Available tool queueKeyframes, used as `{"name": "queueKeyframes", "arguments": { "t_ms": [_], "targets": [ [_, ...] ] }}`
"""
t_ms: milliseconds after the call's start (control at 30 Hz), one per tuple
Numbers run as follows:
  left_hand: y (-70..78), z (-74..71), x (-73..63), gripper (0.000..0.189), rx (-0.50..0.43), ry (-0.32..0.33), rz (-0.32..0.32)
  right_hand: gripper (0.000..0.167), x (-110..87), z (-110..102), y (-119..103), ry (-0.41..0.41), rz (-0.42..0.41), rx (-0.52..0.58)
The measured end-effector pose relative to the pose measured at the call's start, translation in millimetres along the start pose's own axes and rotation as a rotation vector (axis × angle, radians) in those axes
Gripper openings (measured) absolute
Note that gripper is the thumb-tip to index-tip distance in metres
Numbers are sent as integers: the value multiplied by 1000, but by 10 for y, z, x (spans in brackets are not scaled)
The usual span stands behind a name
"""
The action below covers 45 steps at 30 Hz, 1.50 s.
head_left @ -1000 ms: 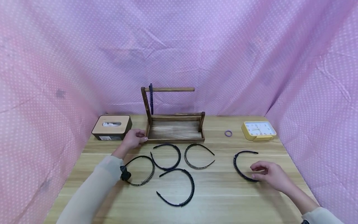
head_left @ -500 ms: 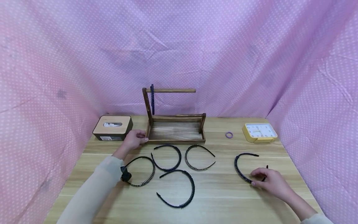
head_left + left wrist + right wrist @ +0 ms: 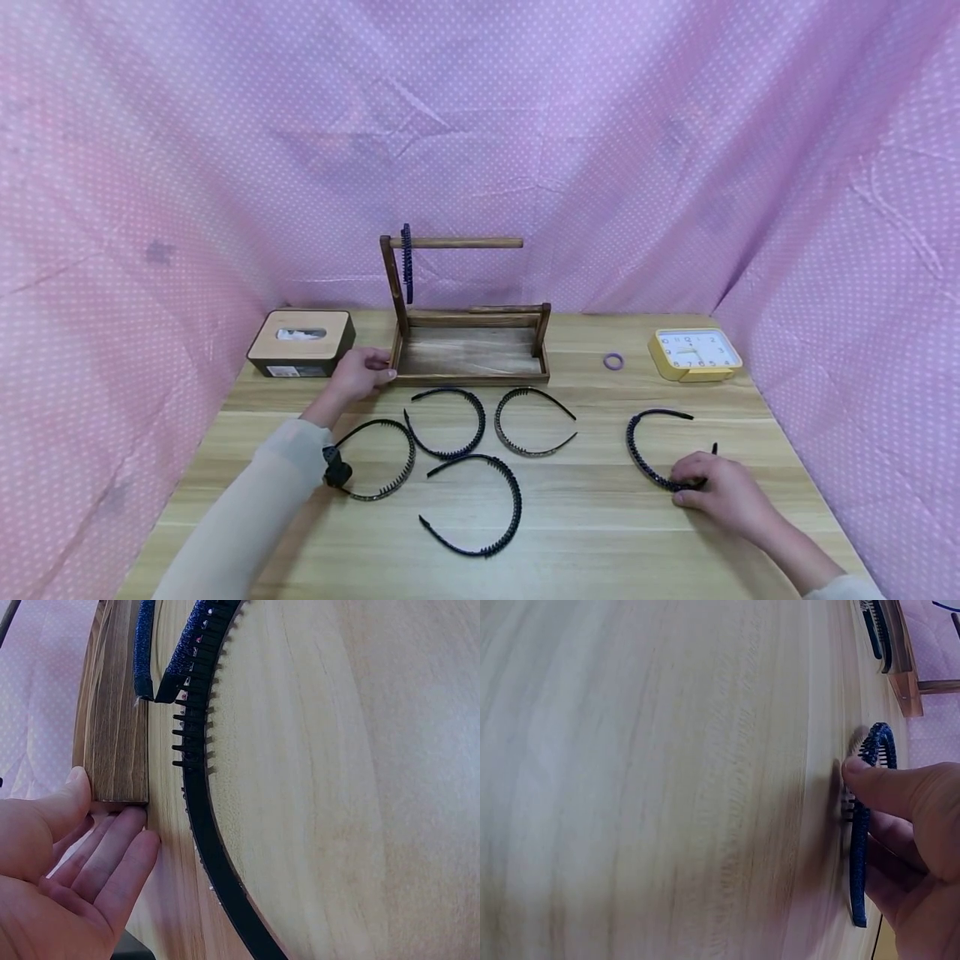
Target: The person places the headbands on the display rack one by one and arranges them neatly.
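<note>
At the front left corner of a wooden rack (image 3: 472, 379), my left hand (image 3: 360, 372) holds on. In the left wrist view its thumb lies along the rack's edge, and its fingers (image 3: 124, 862) bear against the end. My right hand (image 3: 722, 492) pinches a dark blue toothed headband (image 3: 636, 450) between thumb and fingers at the table's right side. The right wrist view shows that headband (image 3: 859, 862) tilted up on edge, partly hidden by the hand. Another dark headband (image 3: 407, 265) hangs from the rack's upper rod (image 3: 465, 243), close to the tall post.
Loose headbands lie before the rack: one dark blue (image 3: 480, 421), one thin (image 3: 501, 429), one black (image 3: 516, 500), and one (image 3: 408, 458) beside the left wrist. A tissue box (image 3: 300, 342) stands left; a purple ring (image 3: 613, 362) and yellow clock (image 3: 660, 354) lie right.
My right hand has come down onto the headband, and its fingers have closed on it; the band's near end has tipped up. My left hand stays at the rack's corner.
</note>
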<state>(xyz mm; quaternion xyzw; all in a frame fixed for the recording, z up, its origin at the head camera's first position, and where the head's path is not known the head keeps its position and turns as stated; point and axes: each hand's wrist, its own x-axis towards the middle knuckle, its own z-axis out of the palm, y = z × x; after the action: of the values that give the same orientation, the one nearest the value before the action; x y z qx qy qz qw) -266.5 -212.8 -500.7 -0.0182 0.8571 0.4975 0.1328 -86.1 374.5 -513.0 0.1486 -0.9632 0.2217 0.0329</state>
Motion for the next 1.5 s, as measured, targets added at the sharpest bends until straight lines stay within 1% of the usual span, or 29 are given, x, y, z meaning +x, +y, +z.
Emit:
{"name": "queueKeyframes", "arguments": {
  "t_ms": [167, 433, 533, 633, 733, 867, 1033, 1133, 1233, 1333, 1500],
  "targets": [
    [-6, 2, -16, 45, 6, 7, -3, 23, 19, 31, -26, 21, -37, -26],
    [-3, 10, -22, 47, 11, 13, 21, 24, 102, 70, -96, 99, -201, -46],
    [1, 10, -25, 47, 12, 13, 24, 25, 143, 49, -157, 127, -220, -48],
    [-1, 7, -20, 47, 18, 13, 25, 26, 188, -6, -222, 171, -222, -40],
    [-6, 2, -13, 48, 18, 10, 22, 25, 231, -61, -272, 206, -203, -4],
    [9, -12, -29, 48, 9, 7, 21, 22, 292, -148, -346, 233, -137, 74],
    [18, -26, -41, 48, 21, 7, 38, 17, 385, -291, -432, 266, -17, 166],
    [18, -18, -26, 47, 19, 14, 24, 17, 452, -400, -469, 271, 71, 242],
    [13, -7, -4, 46, 22, 22, 10, 20, 539, -527, -514, 269, 130, 319],
    [14, -9, -1, 46, 40, 25, 12, 25, 654, -659, -581, 278, 148, 382],
    [30, -13, -14, 46, 47, 24, 10, 29, 883, -823, -737, 293, 125, 494]
  ]
}}
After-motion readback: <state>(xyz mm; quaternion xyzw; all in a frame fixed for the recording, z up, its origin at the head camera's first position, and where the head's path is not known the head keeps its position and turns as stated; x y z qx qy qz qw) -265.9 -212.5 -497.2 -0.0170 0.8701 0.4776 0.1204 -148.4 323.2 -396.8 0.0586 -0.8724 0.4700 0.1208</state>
